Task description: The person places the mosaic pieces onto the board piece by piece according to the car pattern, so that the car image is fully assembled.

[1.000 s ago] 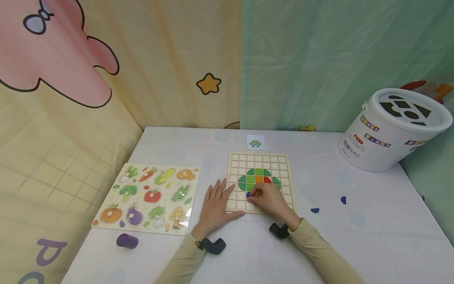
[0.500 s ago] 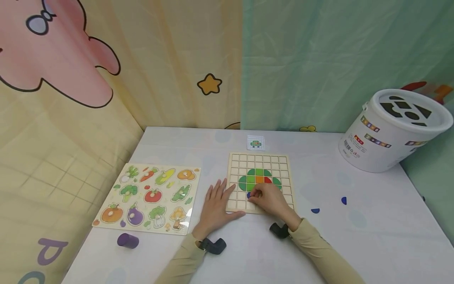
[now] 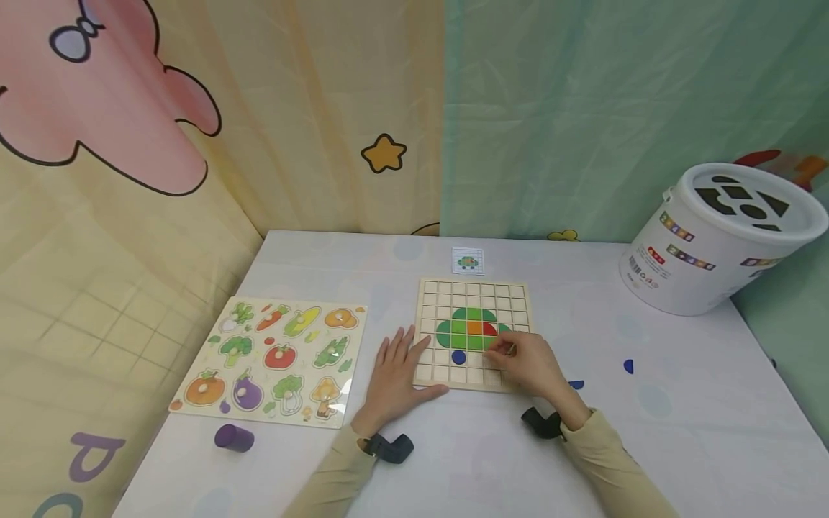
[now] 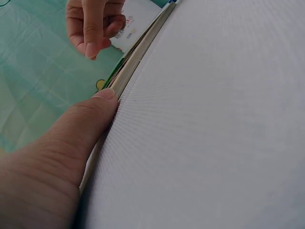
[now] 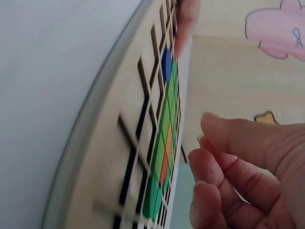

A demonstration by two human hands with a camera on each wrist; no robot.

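My left hand lies with fingers stretched over the left side of the wooden grid board. In the left wrist view its thumb presses the board's near edge. A blue round sits in the grid below a green, orange and red pattern. My right hand hovers over the board's lower right, fingers loosely curled and nothing visible between thumb and index in the right wrist view. One blue half-circle piece lies on the table just beyond that hand, partly hidden; another half-circle piece lies farther right.
A vegetable puzzle board lies on the left, with a purple cylinder in front of it. Behind the grid board is a small picture card. A white lidded bucket stands at the back right, near the curtain.
My right hand has let go of the blue piece and drawn off to the right, uncovering the blue round on the grid. The left hand stays where it was.
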